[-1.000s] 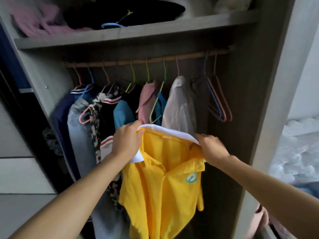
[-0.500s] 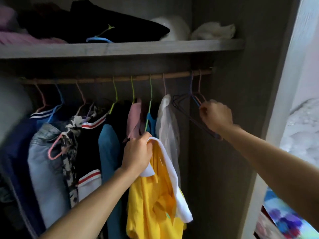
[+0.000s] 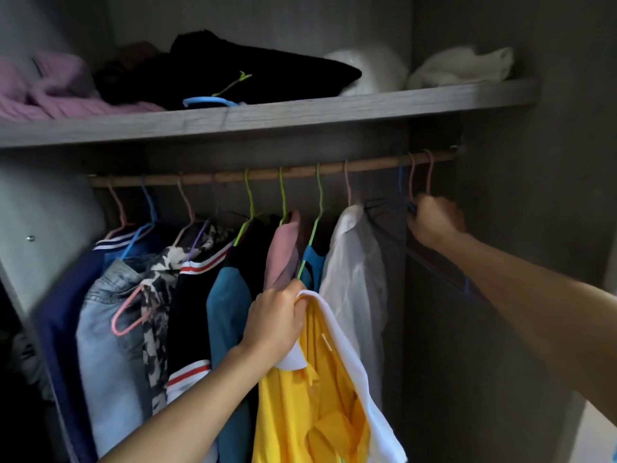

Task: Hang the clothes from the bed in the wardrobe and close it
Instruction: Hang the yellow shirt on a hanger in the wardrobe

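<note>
Your left hand (image 3: 275,324) is closed tight around the white collar of the yellow shirt (image 3: 310,412), and the shirt hangs down from your fist in front of the open wardrobe, below the rail (image 3: 267,174) and not on any hanger. Your right hand (image 3: 434,222) is up at the right end of the rail, curled into a fist around the necks of the empty hangers (image 3: 414,182), the blue and pink ones that hook on the rail there. To the left of them, filled hangers carry a white garment (image 3: 354,262), a pink one, a teal one and a denim jacket (image 3: 100,329). On the shelf (image 3: 300,111) above the rail lie folded dark, pink and white clothes.
</note>
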A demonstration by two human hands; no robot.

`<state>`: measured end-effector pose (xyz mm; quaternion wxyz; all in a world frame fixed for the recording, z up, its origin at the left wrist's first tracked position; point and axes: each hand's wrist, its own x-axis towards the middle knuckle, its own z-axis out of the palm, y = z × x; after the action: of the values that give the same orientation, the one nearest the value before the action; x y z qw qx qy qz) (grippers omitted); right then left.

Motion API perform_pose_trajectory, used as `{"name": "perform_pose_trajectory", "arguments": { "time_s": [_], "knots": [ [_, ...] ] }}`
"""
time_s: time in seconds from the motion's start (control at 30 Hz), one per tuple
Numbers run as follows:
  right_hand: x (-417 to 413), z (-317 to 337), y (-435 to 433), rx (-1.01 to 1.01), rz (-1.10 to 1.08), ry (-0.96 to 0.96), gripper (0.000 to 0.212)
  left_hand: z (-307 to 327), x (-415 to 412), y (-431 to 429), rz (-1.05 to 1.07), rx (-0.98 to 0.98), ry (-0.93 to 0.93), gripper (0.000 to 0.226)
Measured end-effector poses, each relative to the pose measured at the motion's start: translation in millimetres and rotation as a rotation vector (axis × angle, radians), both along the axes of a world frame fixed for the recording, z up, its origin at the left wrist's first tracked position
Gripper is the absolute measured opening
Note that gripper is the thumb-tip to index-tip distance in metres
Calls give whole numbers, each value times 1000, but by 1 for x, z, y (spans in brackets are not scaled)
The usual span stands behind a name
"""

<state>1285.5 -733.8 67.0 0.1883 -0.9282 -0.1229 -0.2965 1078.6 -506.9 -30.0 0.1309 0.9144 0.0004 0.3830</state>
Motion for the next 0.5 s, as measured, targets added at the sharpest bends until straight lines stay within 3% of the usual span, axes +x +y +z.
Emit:
{"name": "perform_pose_trajectory", "arguments": {
  "time_s": [0.13,0.33,0.5],
  "knots": [
    [-8,15,13,326,87,92,30,0,-1,3,-4,-27,6,11],
    [-57,-14,12,562,145,79,30,-6,-14,11,-28,-47,-6,14],
    [-103,-65,4,804,229,330,20,-25,-25,7,-114,-83,35,16]
  ]
}}
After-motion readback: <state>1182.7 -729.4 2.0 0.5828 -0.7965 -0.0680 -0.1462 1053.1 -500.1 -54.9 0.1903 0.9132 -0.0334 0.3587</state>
